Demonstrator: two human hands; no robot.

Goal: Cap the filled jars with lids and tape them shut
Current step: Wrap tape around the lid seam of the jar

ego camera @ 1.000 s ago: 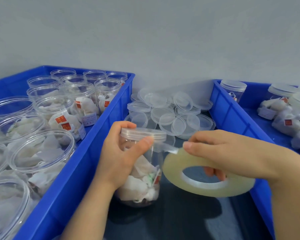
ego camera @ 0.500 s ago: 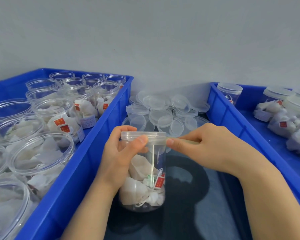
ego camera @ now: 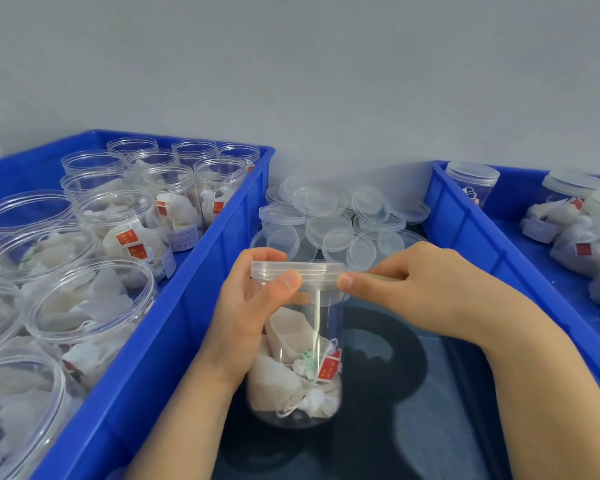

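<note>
Capped jar [ego camera: 302,341] held upright mid-table [ego camera: 413,410] between blue crates [ego camera: 201,271] | left hand [ego camera: 250,313] grips it at the lid [ego camera: 297,268] | right hand [ego camera: 423,292], curled, thumbs tape [ego camera: 388,278] onto the seam | advice: pull taut, press flat.

Jar [ego camera: 297,344] between two bins [ego camera: 174,323] [ego camera: 471,237], lids [ego camera: 329,220] behind it.

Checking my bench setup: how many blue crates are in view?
2. The left crate holds uncapped jars; the right crate holds capped jars. Others may sit out of frame.
</note>
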